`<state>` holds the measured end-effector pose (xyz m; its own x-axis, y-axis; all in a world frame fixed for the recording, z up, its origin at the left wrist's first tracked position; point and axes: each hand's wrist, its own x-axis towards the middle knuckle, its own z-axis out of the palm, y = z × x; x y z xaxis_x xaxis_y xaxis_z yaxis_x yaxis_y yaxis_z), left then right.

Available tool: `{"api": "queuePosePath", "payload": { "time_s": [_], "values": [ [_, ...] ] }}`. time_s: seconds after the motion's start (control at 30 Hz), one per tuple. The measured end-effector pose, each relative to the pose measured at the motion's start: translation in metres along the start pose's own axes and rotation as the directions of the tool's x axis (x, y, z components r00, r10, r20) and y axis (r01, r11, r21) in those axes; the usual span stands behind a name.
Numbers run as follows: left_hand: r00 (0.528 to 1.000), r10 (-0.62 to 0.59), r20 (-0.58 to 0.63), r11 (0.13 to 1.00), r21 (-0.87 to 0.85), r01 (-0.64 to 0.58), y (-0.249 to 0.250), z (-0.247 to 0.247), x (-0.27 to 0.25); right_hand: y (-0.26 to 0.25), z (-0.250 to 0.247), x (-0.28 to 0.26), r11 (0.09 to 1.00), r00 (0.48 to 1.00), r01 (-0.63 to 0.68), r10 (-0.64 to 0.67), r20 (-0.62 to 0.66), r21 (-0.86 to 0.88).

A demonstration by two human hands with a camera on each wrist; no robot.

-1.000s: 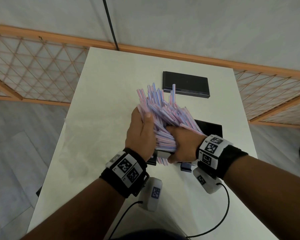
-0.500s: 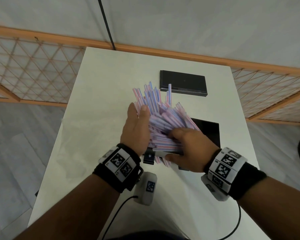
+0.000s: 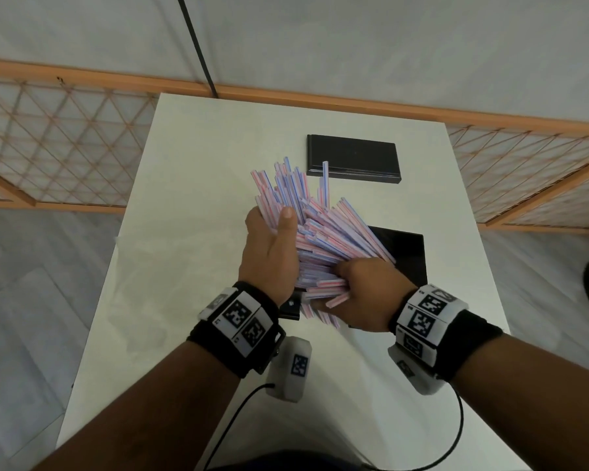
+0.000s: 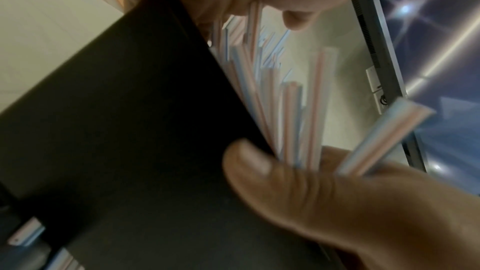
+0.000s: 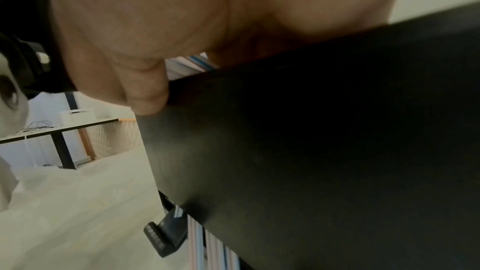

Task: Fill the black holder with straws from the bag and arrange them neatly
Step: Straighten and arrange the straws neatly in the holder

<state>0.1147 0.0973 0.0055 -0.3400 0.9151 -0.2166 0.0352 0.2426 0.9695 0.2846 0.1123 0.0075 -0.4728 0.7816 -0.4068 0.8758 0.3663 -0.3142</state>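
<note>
A thick bundle of pink-and-blue striped straws (image 3: 323,232) fans out over the black holder (image 3: 407,256) in the middle of the white table (image 3: 191,158). My left hand (image 3: 269,249) cups the bundle's left side, thumb over the top. My right hand (image 3: 364,294) curls over the straws' near ends at the holder's front. In the left wrist view, straws (image 4: 291,110) stand beside the holder's wall (image 4: 130,130). The right wrist view shows the holder's wall (image 5: 311,151) with a few straws (image 5: 187,67) above its rim. The holder's inside is hidden.
A flat black lid (image 3: 352,158) lies at the back of the table. A clear plastic bag (image 3: 157,266) lies crumpled at the left. A small black lever (image 5: 166,233) sticks out low on the holder. Orange lattice fencing (image 3: 65,144) runs behind the table.
My right hand has slid from the bundle's middle to its near ends. My left hand flattened against the side, then laid its thumb over the top. The straws fan out wider.
</note>
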Motion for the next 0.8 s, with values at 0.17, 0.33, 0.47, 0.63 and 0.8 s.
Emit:
{"api": "queuePosePath", "payload": {
  "time_s": [0.17, 0.33, 0.47, 0.63, 0.8],
  "values": [
    [1.0, -0.006, -0.024, 1.0, -0.027, 0.006, -0.002, 0.0, 0.0, -0.019, -0.008, 0.002, 0.997, 0.999, 0.013, -0.016, 0.036, 0.08],
    [0.999, -0.022, -0.048, 0.997, -0.075, 0.018, -0.003, 0.001, 0.001, -0.029, -0.017, 0.011, 0.992, 0.992, -0.012, -0.004, 0.124, 0.128],
    [0.997, -0.031, -0.07, 0.995, -0.092, 0.025, 0.0, 0.001, 0.001, -0.026, -0.013, 0.024, 0.994, 0.988, -0.046, 0.03, 0.153, 0.101],
    [0.998, -0.048, -0.051, 0.994, -0.099, 0.043, 0.002, 0.0, -0.001, -0.018, -0.011, 0.035, 0.987, 0.961, -0.09, 0.051, 0.271, 0.135],
    [0.998, -0.029, -0.056, 0.989, -0.148, 0.021, 0.005, 0.0, -0.003, -0.019, -0.013, 0.039, 0.984, 0.97, -0.016, -0.028, 0.243, 0.177]
  ]
}}
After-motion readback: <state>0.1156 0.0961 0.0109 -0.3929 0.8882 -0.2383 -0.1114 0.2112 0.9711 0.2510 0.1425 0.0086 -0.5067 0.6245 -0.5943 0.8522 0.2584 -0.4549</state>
